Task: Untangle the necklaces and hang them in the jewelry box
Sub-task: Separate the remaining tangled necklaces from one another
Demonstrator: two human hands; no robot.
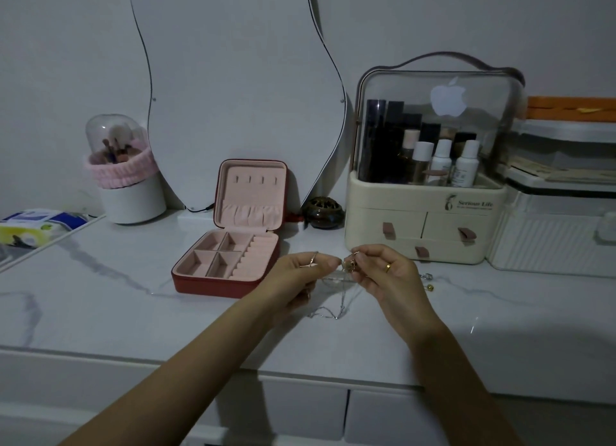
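A red jewelry box [213, 284] with pink lining stands open on the marble tabletop, its lid upright with several small hooks and a gathered pocket. Just right of it, my left hand [300, 272] and my right hand [383, 272] hold tangled thin necklaces [333, 307] above the table. Each hand pinches part of the chains near a small pendant between them, and loops of chain hang down to the tabletop. A chain also crosses the fingers of my left hand.
A cream cosmetics organizer [423, 225] with a clear dome stands behind my right hand. A wavy mirror [233, 79] leans on the wall. Also here: a brush holder [123, 179], a tissue pack [33, 227], a dark round pot [325, 212], small jewelry pieces [428, 280], white storage boxes [553, 232].
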